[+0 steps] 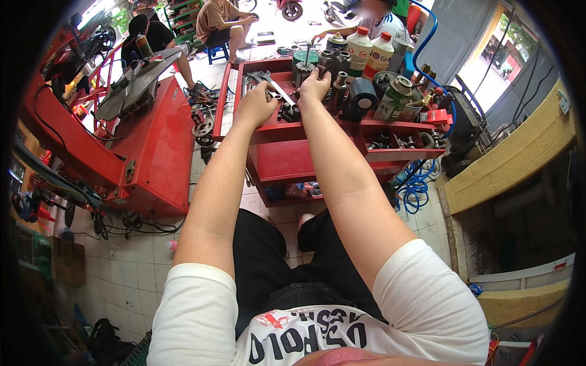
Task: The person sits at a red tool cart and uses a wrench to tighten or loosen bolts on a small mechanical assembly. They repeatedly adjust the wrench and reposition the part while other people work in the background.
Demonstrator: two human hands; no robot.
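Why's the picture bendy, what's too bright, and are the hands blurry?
Head view: a fisheye lens bows straight edges, like the yellow wall strip; head view, top: daylight bleaches the ground outside; head view, middle: the left hand and right hand look fairly clear.

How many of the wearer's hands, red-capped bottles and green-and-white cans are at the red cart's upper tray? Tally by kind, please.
Wearer's hands: 2
Red-capped bottles: 2
Green-and-white can: 1
Total: 5
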